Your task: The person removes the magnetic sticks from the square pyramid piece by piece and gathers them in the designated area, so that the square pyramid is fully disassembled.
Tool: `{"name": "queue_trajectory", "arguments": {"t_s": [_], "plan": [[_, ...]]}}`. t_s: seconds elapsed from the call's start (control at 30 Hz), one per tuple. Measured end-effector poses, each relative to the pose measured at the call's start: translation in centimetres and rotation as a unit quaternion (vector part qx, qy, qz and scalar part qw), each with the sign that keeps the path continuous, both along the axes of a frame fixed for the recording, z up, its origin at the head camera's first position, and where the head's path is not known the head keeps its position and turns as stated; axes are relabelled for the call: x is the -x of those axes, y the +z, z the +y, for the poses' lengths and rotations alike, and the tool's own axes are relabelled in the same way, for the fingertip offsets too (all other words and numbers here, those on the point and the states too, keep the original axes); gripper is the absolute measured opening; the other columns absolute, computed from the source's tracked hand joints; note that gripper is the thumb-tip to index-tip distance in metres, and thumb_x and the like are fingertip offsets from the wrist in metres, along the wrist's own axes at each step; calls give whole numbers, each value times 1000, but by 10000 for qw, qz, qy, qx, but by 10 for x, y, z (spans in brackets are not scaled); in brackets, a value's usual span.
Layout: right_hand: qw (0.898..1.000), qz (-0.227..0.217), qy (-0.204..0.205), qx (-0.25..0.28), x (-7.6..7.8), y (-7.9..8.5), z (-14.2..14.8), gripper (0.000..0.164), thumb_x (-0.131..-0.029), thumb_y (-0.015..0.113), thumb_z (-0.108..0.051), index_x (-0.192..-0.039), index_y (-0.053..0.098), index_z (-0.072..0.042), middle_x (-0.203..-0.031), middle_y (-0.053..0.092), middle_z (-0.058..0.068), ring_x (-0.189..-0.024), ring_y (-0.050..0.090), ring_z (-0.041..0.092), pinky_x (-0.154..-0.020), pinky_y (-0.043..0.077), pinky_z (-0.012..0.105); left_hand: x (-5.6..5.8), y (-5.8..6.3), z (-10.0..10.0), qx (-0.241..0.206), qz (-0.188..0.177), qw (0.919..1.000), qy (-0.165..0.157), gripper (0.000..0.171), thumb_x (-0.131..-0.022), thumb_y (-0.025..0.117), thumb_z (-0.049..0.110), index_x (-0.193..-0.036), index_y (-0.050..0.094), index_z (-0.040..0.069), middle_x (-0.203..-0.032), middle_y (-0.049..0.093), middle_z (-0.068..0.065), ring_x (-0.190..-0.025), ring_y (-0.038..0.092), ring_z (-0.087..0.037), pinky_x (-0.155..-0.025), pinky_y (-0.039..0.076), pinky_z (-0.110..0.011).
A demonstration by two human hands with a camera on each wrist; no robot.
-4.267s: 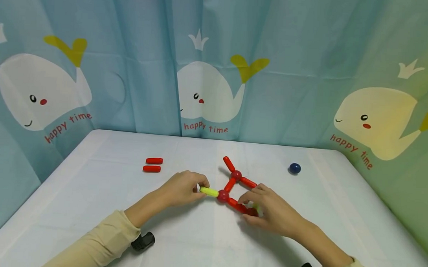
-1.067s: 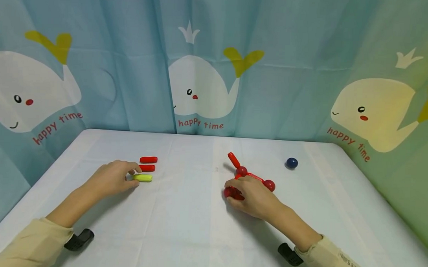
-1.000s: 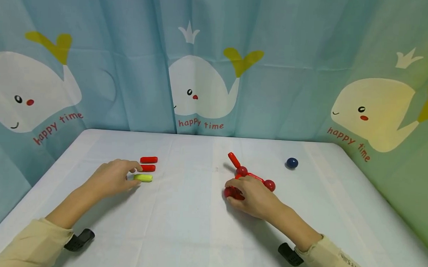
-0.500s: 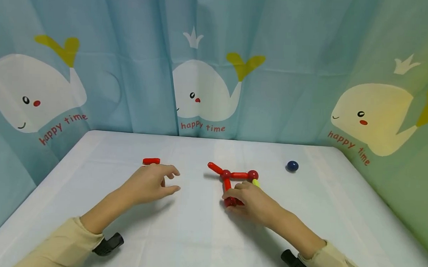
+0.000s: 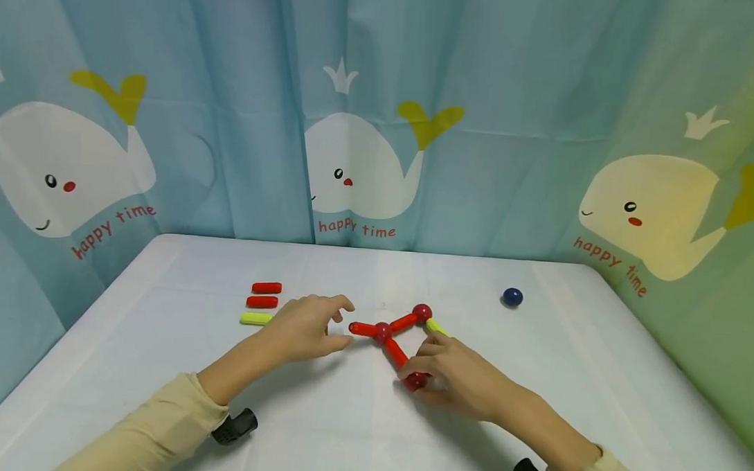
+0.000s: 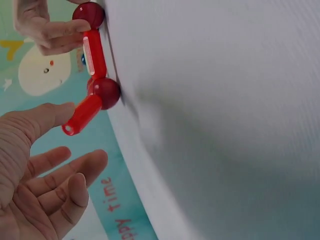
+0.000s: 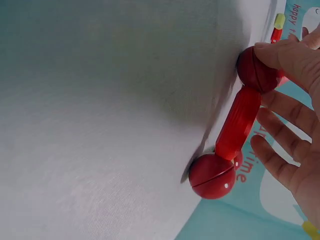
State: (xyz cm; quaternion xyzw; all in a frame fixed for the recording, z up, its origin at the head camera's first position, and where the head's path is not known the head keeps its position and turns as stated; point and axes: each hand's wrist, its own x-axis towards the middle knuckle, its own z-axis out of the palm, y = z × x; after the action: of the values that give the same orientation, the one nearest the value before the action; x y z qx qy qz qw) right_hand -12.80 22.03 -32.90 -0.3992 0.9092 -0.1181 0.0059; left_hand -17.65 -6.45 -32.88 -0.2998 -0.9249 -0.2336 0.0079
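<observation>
A frame of magnetic rods and balls lies at mid-table. Its red rods (image 5: 404, 322) meet at a red ball (image 5: 382, 332); a yellow-green rod (image 5: 435, 326) runs from the far ball (image 5: 421, 312) toward my right hand (image 5: 462, 378). That hand pinches the near corner's red ball (image 7: 257, 69), thumb on top, and hides part of the frame. My left hand (image 5: 306, 328) holds nothing, its thumb and fingers spread around the free end of a red rod (image 5: 362, 329). In the left wrist view the thumb overlaps this red rod (image 6: 81, 115).
Two loose red rods (image 5: 266, 288) and a yellow-green rod (image 5: 255, 318) lie in a row at the left, the last partly behind my left hand. A dark blue ball (image 5: 512, 297) sits at the back right. A whale-print curtain (image 5: 510, 185) borders the table (image 5: 320, 427).
My left hand let go of the yellow-green rod beside the red rods and moved right to the frame. My right hand turned the frame so its free red rod now points left.
</observation>
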Motion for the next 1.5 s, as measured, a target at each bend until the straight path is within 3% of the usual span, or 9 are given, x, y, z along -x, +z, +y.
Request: {"name": "queue_trajectory", "arguments": {"t_s": [0.37, 0.6, 0.73, 0.83, 1.0, 1.2, 1.37, 1.5], "plan": [[9996, 95, 254, 77, -5, -2, 8, 28, -84, 84, -13, -107, 76, -28, -98, 66, -15, -97, 55, 7, -87, 51, 37, -1, -9, 13, -121, 215, 9981, -570, 16, -90, 78, 16, -103, 73, 10, -91, 74, -1, -69, 59, -10, -61, 49, -24], [9998, -40, 180, -21, -4, -1, 8, 29, -85, 84, -16, -110, 76, -28, -99, 66, -15, -96, 54, 6, -87, 50, 37, 0, -14, 10, -122, 191, 9988, -428, 14, -89, 79, 12, -101, 72, 12, -89, 73, 0, -70, 57, -11, -62, 49, -24], [9991, -366, -226, 30, -2, 2, 5, 32, -88, 82, -28, -118, 73, -22, -100, 67, -15, -94, 57, 6, -86, 52, 34, 0, -16, 9, -145, 169, 9990, -392, 15, -89, 78, 11, -101, 71, 12, -89, 73, 0, -69, 56, -11, -61, 48, -25], [9974, -329, -574, 273, 4, 5, 0, 36, -90, 80, -32, -120, 69, -16, -98, 69, -9, -88, 62, 9, -79, 54, 30, 0, -17, 9, -177, 203, 9989, -392, 15, -89, 78, 10, -101, 71, 12, -89, 73, 0, -68, 56, -11, -61, 48, -25], [9958, -46, -819, 395, 19, 6, -16, 34, -91, 78, -26, -120, 67, -14, -90, 69, -3, -77, 63, 9, -66, 51, 25, 1, -19, 9, -225, 244, 9986, -402, 14, -89, 78, 11, -101, 70, 13, -89, 73, 0, -68, 56, -10, -60, 47, -25], [9958, -219, -853, 244, 36, 1, -35, 31, -90, 78, -19, -118, 68, -10, -79, 64, -6, -63, 51, 2, -59, 47, 23, 0, -20, 10, -313, 223, 9982, -456, 14, -89, 78, 11, -101, 70, 13, -89, 73, 0, -64, 53, -9, -58, 45, -24], [9950, -345, -815, 471, 42, -7, -43, 25, -89, 77, -9, -112, 67, -5, -73, 61, -6, -56, 46, 1, -54, 45, 20, 0, -20, 10, -327, 345, 9980, -427, 13, -89, 78, 12, -100, 71, 13, -88, 73, 1, -64, 53, -9, -57, 44, -24], [9938, -250, -953, 511, 40, -11, -47, 23, -89, 77, -9, -108, 66, -7, -73, 57, -7, -59, 47, 3, -55, 44, 20, 1, -20, 10, -278, 507, 9977, -342, 13, -88, 79, 13, -99, 72, 14, -86, 73, 2, -68, 56, -11, -57, 44, -24]]}}
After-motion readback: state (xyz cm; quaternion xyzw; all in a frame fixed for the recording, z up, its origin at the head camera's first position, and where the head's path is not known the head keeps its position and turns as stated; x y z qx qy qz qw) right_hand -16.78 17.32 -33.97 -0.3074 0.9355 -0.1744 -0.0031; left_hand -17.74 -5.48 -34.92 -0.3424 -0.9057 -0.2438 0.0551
